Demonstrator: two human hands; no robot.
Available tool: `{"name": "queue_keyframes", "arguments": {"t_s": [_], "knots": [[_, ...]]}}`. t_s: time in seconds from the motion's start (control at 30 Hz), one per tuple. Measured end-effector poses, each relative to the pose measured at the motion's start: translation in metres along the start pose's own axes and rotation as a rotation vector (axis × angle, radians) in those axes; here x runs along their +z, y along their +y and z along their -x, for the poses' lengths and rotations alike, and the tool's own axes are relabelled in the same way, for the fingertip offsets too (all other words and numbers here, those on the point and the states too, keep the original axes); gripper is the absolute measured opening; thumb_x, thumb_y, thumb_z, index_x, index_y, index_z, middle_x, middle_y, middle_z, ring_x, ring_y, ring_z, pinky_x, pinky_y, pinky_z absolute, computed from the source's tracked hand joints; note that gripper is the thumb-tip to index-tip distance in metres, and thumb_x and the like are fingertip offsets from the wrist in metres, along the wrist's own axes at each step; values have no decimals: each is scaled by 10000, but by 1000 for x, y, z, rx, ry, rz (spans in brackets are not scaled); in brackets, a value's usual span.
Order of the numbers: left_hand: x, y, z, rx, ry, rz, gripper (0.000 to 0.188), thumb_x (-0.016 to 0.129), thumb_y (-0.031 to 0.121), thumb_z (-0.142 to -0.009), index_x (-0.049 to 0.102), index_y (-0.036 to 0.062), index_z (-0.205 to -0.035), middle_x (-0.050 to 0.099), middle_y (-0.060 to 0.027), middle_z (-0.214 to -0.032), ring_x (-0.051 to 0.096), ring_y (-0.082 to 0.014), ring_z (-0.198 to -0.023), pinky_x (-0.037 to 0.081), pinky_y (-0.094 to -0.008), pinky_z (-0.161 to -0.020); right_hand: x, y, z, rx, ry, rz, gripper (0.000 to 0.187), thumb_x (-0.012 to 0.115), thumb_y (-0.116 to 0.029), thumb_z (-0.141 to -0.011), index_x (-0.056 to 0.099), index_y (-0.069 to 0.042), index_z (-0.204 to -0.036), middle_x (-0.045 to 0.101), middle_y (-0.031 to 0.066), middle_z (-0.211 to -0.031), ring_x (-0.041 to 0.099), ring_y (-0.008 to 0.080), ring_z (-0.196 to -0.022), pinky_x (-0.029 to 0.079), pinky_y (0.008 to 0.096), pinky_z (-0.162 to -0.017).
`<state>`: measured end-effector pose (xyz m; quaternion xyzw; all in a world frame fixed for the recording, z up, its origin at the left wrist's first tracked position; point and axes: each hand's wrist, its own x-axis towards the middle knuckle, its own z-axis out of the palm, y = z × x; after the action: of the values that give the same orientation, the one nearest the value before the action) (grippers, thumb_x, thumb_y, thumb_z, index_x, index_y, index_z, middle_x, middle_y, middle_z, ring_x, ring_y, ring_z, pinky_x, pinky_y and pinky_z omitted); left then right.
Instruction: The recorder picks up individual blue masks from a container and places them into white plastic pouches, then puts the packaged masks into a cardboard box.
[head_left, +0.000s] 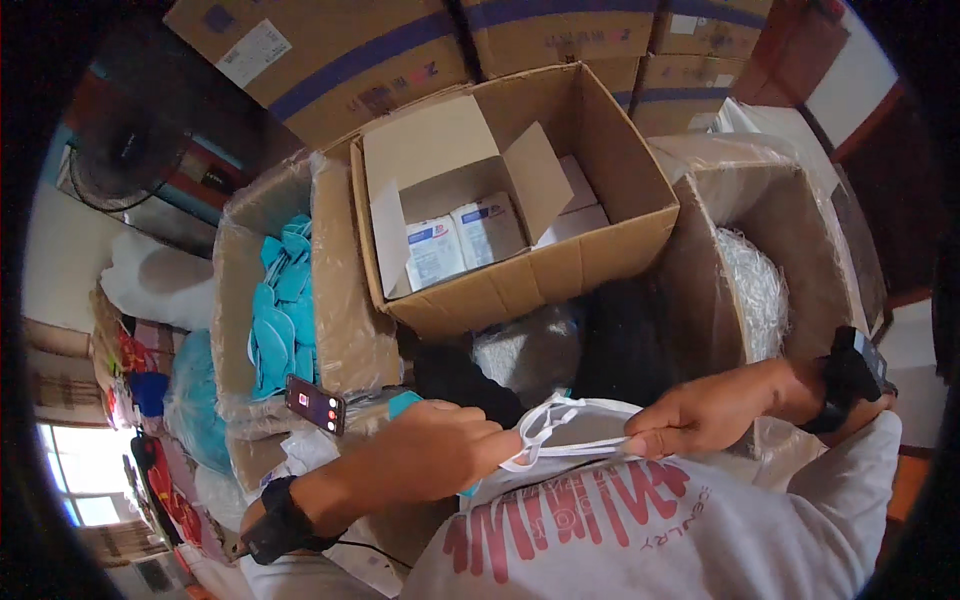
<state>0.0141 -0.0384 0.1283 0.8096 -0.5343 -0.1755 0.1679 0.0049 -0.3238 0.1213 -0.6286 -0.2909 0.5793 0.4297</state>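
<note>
Two hands on a white looped strap, cartons everywhere

Head cam, the only feed I'm working from: both bare hands are low in the middle, in front of a grey sweatshirt (600, 535) with red print. The thing being handled is a white looped strap (583, 450), strung between the hands, just above the shirt. On my feed the left hand (455, 440) is curled closed on its left end, where the loops bunch up; I can't see that thumb properly. The right hand (690, 418) has the other end pinched between thumb and fingers. There's a bit of teal material (405, 402) poking out by the left hand, but I can't tell if it's attached to the strap. Each wrist has a black device strapped on.

Past the hands I've got a big open carton (530, 285) in the centre, with a smaller open box (430, 140) inside it holding white-and-blue packs (435, 250). Left of that is a plastic-lined carton (340, 260) with teal curved pieces (283, 320) piled in, and a phone (315, 405) with its screen lit sits by its near edge. Over on the right, another lined carton (815, 230) holds a bundle of white strands (752, 290). Behind it all, stacked sealed cartons (370, 50) with purple-blue bands.
</note>
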Motion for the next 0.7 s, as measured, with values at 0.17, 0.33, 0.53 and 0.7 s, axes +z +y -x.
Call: {"name": "queue_keyframes", "arguments": {"t_s": [0.17,0.33,0.53,0.7], "knots": [[8,-45,66,-416,-25,-245,88,530,157,-780,555,101,-844,566,-79,-725,577,-243,-702,455,-348,-572,0,59,45,300,256,-53,329,354,-298,-930,522,-22,-865,528,53,-738,488,107,-706,422,278,-654],[19,-62,17,-589,88,247,242,611,277,-751,564,71,-869,581,-100,-791,572,-272,-773,443,-359,-641,-3,103,-9,167,517,-652,255,406,-244,-910,536,-27,-876,537,51,-735,497,100,-632,436,213,-628],[26,-79,-21,-533,234,211,358,654,319,-720,571,31,-916,600,-95,-842,572,-232,-771,440,-312,-661,-13,172,-140,132,724,-991,195,464,-185,-879,545,-29,-963,544,47,-827,514,122,-719,459,250,-685],[33,-94,-23,-492,445,339,330,435,335,-889,566,33,-870,571,-81,-687,563,-184,-666,433,-293,-596,-21,187,-174,319,838,-758,299,491,-244,-879,512,-47,-1103,536,39,-1003,508,124,-874,441,251,-768]]}}
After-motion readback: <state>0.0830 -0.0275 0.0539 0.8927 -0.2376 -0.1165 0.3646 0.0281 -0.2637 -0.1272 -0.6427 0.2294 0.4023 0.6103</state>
